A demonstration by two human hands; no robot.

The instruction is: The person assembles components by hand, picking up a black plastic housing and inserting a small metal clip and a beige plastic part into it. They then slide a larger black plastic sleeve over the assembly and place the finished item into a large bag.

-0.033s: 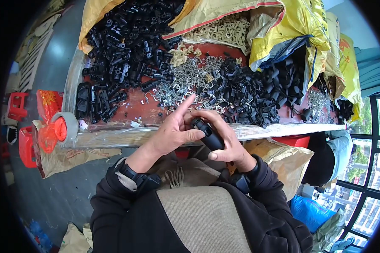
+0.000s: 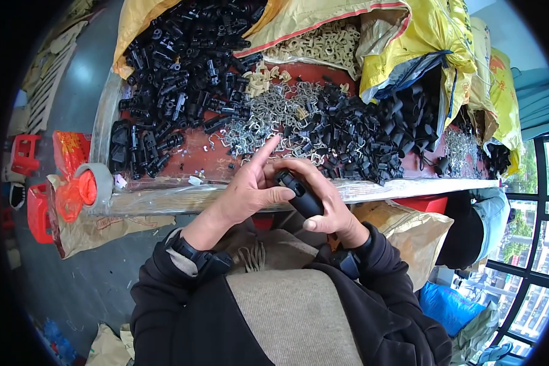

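Over the table's near edge, my right hand (image 2: pixel 324 198) is wrapped round a black plastic part (image 2: pixel 305 200), rounded and tube-like, with a recess at its upper end. The part is tilted, its lower end by my right thumb. My left hand (image 2: pixel 247 192) has its thumb pressed on the part's upper end; its index finger is stretched out, and the other fingers are mostly hidden behind. Just beyond my hands lie a pile of bent metal clips (image 2: pixel 277 110) and small black plastic pieces (image 2: pixel 354 134).
Black mechanism-like parts (image 2: pixel 177 85) heap up at the table's left. Curved black pieces (image 2: pixel 412 119) spill from a yellow sack (image 2: pixel 418 49); beige pieces (image 2: pixel 323 49) lie in another. A tape roll (image 2: pixel 104 186) sits at the left corner, and a paper sack (image 2: pixel 402 226) stands at right.
My hands and the black plastic part have shifted very slightly; both hands keep the same hold.
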